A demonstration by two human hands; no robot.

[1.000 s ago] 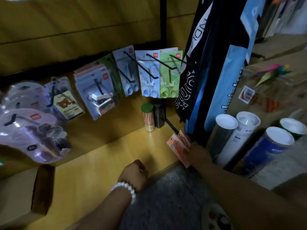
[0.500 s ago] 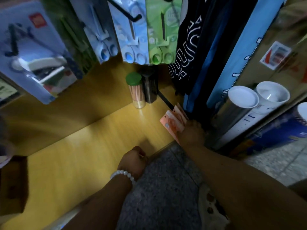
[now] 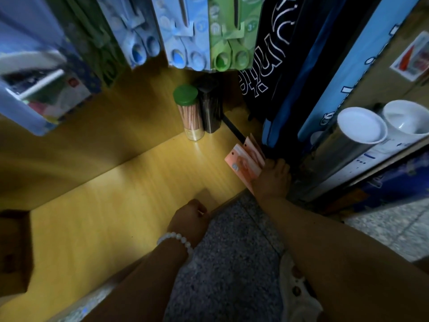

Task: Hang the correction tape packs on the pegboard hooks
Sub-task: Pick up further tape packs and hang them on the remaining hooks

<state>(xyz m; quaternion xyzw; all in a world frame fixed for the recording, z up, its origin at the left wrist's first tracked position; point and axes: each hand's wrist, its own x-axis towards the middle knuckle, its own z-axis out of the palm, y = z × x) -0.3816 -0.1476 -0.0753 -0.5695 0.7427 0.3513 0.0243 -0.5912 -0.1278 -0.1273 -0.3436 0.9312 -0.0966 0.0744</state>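
Note:
A small stack of orange-pink correction tape packs [image 3: 243,161] stands on edge at the right end of the yellow wooden shelf [image 3: 130,182]. My right hand [image 3: 272,178] grips the stack from its near side; its fingers are hidden behind the packs. My left hand [image 3: 190,219], with a white bead bracelet on the wrist, rests as a loose fist on the shelf's front edge and holds nothing. Blue and green carded packs [image 3: 185,36] hang from the pegboard above; their hooks are out of view at the top.
A green-lidded jar of sticks [image 3: 188,112] and a dark container [image 3: 210,108] stand at the shelf's back. Dark blue fabric [image 3: 278,66] and white-capped tubes [image 3: 361,126] crowd the right side. A brown box [image 3: 14,249] sits at the left. Speckled floor lies below.
The view has dropped and moved closer to the shelf, so the hanging packs now fill the top. My right hand keeps its grip on the orange packs; my left hand stays put.

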